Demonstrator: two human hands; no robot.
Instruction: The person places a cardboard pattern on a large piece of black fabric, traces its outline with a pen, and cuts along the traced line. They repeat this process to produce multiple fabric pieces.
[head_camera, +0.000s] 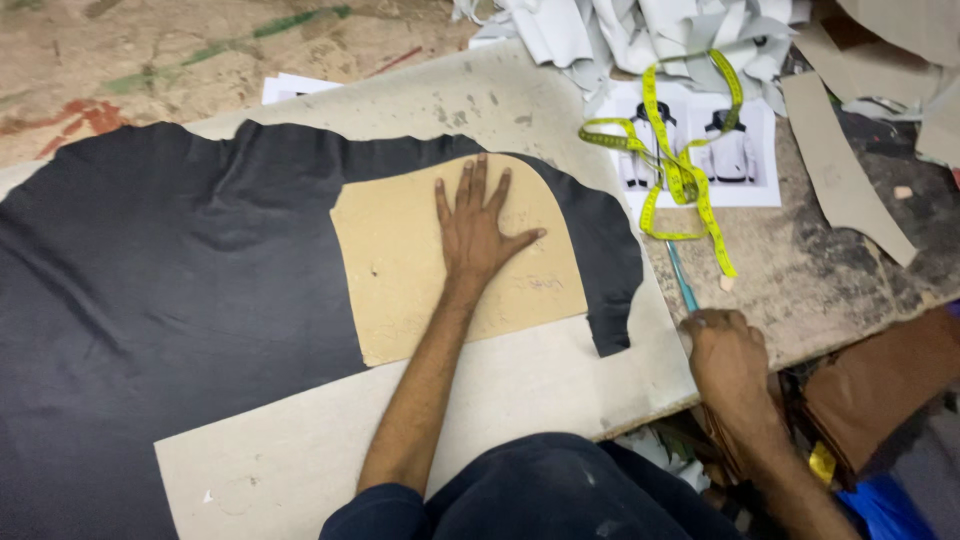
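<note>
My left hand lies flat with fingers spread on a tan cardboard pattern piece. The pattern rests on a large sheet of black leather spread over a pale board. My right hand is closed around the lower end of a thin blue-handled tool at the table's right edge, clear of the leather. The tool's tip points up toward a yellow tape measure.
The tape measure is draped over a printed sheet with jacket drawings. A heap of white and grey cut pieces lies at the back, grey strips to the right. Brown material sits below the table edge.
</note>
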